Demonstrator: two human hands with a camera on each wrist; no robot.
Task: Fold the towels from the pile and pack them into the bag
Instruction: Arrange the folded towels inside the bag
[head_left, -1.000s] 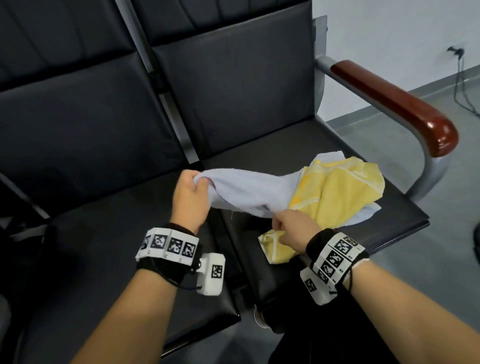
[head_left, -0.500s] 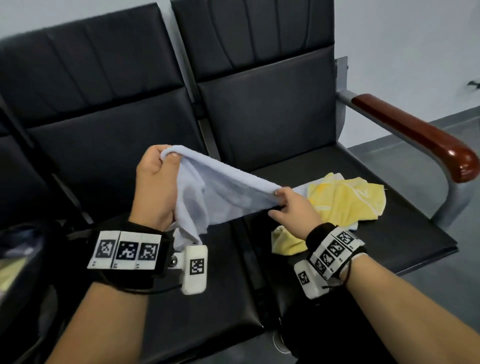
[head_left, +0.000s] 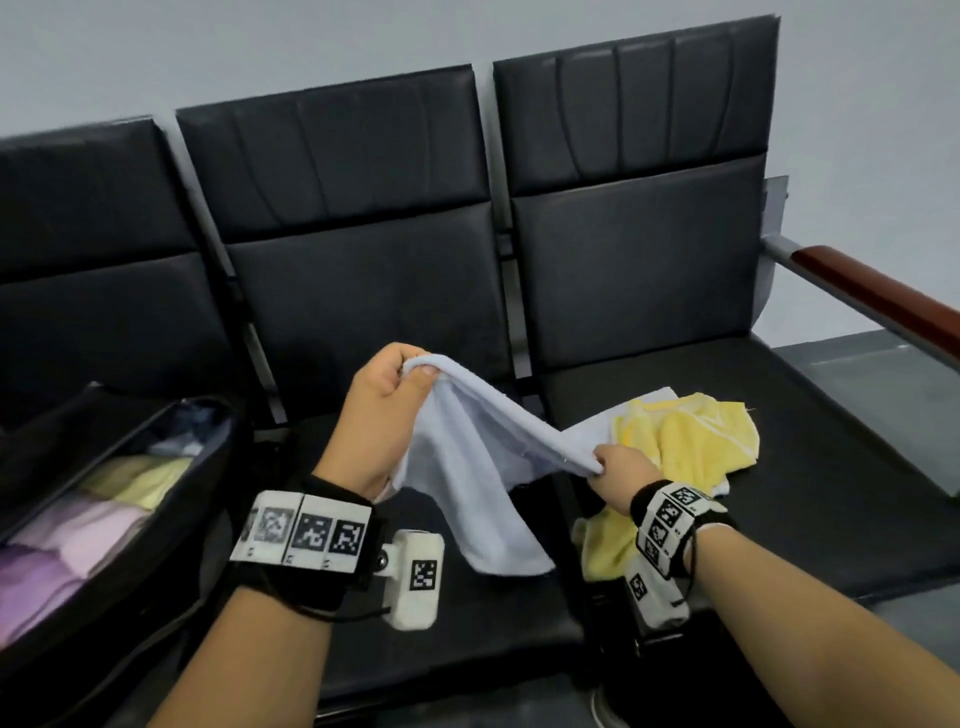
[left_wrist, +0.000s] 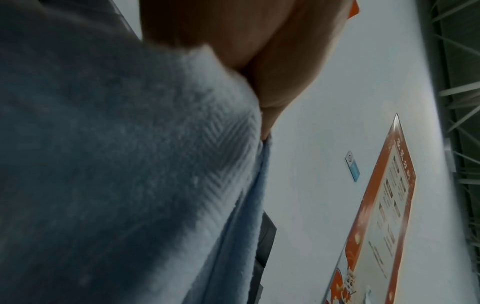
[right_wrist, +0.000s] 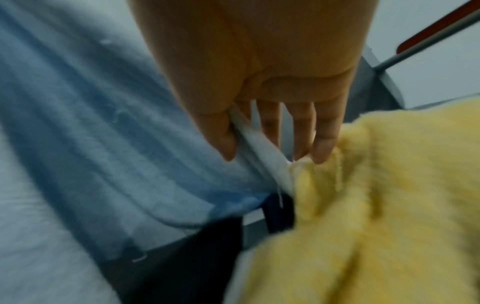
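With the left hand (head_left: 387, 410) and right hand (head_left: 621, 470) each pinching an edge of the pale blue towel (head_left: 467, 467) above the bench (head_left: 519, 613), its slack tail could snag the yellow towel (head_left: 685, 441) beside it.

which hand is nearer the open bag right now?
Left. The left hand grips the blue towel over the middle seat, just right of the bag. The right hand pinches the towel farther right, by the yellow towel.

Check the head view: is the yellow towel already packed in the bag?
No, the yellow towel lies crumpled on the right-hand seat, apart from the bag.
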